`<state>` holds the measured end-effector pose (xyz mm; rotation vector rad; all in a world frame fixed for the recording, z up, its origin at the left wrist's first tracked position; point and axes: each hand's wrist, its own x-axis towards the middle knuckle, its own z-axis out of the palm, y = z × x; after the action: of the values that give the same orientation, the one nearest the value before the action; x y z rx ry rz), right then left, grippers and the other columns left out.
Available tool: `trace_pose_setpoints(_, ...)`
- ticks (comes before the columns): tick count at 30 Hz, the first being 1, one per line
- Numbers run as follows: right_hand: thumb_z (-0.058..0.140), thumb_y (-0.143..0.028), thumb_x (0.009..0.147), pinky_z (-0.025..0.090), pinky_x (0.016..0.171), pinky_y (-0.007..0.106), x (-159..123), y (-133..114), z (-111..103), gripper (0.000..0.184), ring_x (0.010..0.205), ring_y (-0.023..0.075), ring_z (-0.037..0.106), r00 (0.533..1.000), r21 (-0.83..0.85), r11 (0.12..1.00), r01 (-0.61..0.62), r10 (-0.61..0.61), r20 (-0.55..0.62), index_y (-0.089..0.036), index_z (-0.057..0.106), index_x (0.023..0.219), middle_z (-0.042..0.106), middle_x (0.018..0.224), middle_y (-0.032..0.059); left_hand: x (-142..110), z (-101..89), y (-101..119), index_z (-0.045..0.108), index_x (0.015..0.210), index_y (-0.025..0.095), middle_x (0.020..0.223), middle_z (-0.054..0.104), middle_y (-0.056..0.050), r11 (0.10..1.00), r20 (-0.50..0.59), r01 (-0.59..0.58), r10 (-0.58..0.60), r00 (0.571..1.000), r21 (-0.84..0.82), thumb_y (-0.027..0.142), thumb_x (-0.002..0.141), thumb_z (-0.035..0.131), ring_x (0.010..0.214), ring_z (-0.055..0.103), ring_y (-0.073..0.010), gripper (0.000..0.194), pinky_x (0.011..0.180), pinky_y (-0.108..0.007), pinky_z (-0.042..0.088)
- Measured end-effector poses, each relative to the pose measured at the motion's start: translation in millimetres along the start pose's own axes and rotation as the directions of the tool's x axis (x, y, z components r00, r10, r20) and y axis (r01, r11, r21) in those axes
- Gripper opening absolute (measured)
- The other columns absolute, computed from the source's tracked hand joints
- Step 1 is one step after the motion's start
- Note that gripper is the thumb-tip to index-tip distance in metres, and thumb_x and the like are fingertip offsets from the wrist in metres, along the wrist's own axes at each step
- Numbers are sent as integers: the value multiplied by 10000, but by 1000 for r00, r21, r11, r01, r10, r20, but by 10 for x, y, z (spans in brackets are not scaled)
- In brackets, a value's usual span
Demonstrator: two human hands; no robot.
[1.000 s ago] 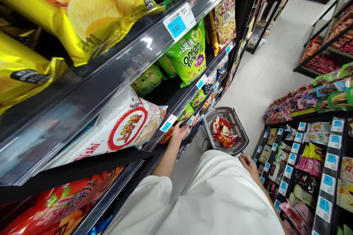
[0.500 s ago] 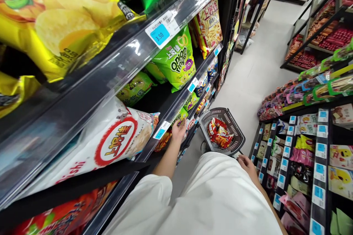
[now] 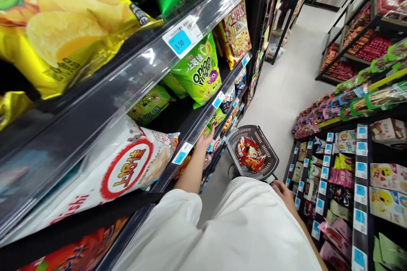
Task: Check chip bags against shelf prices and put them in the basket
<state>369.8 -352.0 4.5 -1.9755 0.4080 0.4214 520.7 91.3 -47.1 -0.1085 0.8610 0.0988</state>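
My left hand [image 3: 205, 140] at the shelf [image 3: 190, 129], my right hand [image 3: 282, 192] on the wire shopping basket [image 3: 272, 161]

Well left of the basket, I see a white Oishi shrimp-flake bag [image 3: 133, 167] on the shelf. Nearer the basket, my left fingers [image 3: 210, 134] stand open against a small green snack bag [image 3: 216, 118], with no grip on it that I can make out. Red snack packets [image 3: 249, 156] lie inside the basket. Just right of it, my right fingers [image 3: 280, 188] curl shut around its handle [image 3: 273, 177]. Further right stand racks of packaged snacks [image 3: 337, 186].
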Motion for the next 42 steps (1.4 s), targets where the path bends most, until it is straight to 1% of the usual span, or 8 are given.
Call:
trace_pose_setpoints(3,731,-740,630,550,838,459,-26,22,-14,627,949,381,703,1000,5,1000,-5,5,-21,-200,703,948,765,1006,161,-22,-36,-22,361,1546,171,1362,616,-197,1000,14,-6,6,1000,1,125,993,433,1180,678,-266,560,817,-366,668)
trace_pose_setpoints(8,725,-697,613,544,828,466,-46,59,-23,625,913,373,702,998,10,999,-32,33,-57,-178,704,960,765,979,164,-63,-68,-215,334,1538,79,1360,601,-248,999,35,-1,-1,999,34,214,1013,462,1226,649,-267,558,844,-323,653)
trace_pose_setpoints(11,722,-681,619,536,835,463,-54,81,-18,612,908,363,695,997,15,999,-38,39,-65,-174,707,963,767,968,155,-21,7,-339,357,1523,85,1371,592,-249,998,51,13,-16,999,65,226,1006,489,1251,632,-278,552,871,-347,644)
trace_pose_setpoints(15,737,-670,620,545,818,451,-84,121,-4,591,898,355,700,997,24,999,-49,50,-52,-187,716,958,774,940,132,100,206,-422,402,1490,87,1398,569,-249,997,89,17,-24,996,74,209,998,492,1262,624,-279,515,897,-369,634)
trace_pose_setpoints(20,725,-678,635,554,783,432,-159,157,32,589,889,352,698,995,15,998,-60,61,-74,-187,723,961,769,947,131,203,389,-385,407,1482,76,1397,571,-245,998,134,-12,4,991,59,180,1008,429,1237,641,-255,486,895,-354,636)
trace_pose_setpoints(27,722,-693,639,549,777,430,-202,179,38,591,878,348,697,994,3,998,-67,67,-88,-198,716,961,766,915,119,265,470,-291,389,1520,121,1386,595,-200,996,141,-37,25,990,84,117,1004,347,1186,672,-243,518,879,-373,648)
trace_pose_setpoints(32,726,-750,599,546,780,433,-198,156,20,633,870,352,700,992,-6,997,-79,78,-98,-216,714,937,765,873,111,307,543,-244,341,1547,108,1383,596,-202,998,120,-35,29,992,53,102,1002,284,1175,678,-223,548,802,-295,661)
trace_pose_setpoints(42,749,-686,584,564,801,421,-151,198,-67,601,908,358,710,991,9,995,-95,96,-95,-200,735,939,767,921,115,257,493,-366,371,1518,99,1381,593,-214,998,107,-39,33,994,54,152,995,394,1204,660,-233,527,847,-303,645)
